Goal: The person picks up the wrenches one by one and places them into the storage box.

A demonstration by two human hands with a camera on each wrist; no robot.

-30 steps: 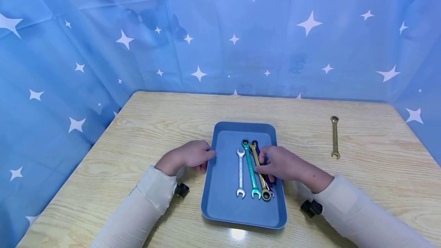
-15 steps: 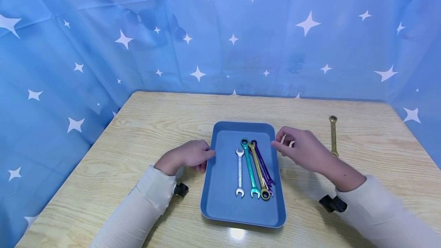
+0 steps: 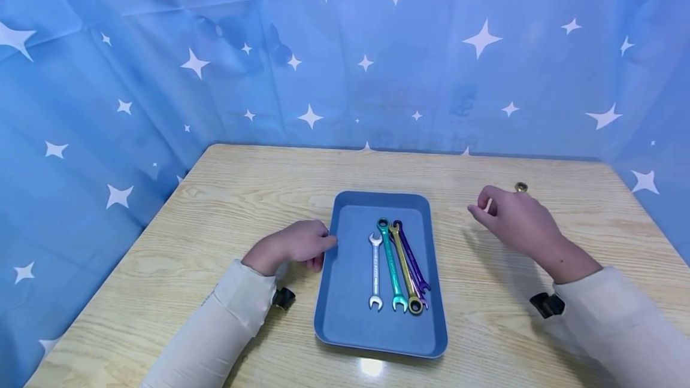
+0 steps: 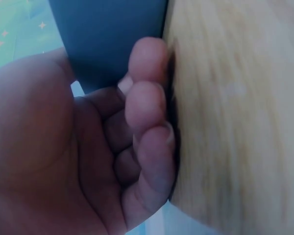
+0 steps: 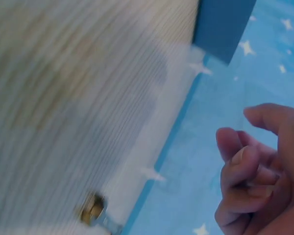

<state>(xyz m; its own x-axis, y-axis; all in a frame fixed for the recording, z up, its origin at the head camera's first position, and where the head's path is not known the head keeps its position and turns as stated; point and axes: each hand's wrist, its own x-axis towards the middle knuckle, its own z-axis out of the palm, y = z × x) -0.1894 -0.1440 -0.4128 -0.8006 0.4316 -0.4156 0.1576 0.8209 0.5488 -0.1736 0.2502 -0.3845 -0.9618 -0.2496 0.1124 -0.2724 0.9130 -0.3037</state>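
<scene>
A blue tray (image 3: pixel 351 292) lies on the table with its long side toward me. My left hand (image 3: pixel 302 243) grips its left rim, thumb over the edge and fingers curled along the outer wall, as the left wrist view shows. Inside lie a silver wrench (image 3: pixel 375 271), a green wrench (image 3: pixel 392 265), a gold wrench (image 3: pixel 404 265) and purple ones (image 3: pixel 414 256) partly under the gold. My right hand (image 3: pixel 517 220) is over the table right of the tray, fingers loosely bent and holding nothing. Behind it shows the ring end of another gold wrench (image 3: pixel 520 187), the rest hidden by the hand.
The wooden table (image 3: pixel 259 178) runs back to a blue curtain (image 3: pixel 409 76) with white stars, which also hangs along the left side. Black wrist cameras (image 3: pixel 284 298) sit at both sleeves.
My right hand has left the wrenches in the tray, crossed its right rim and moved right, now covering most of the lone gold wrench. The left hand stays at the tray's rim.
</scene>
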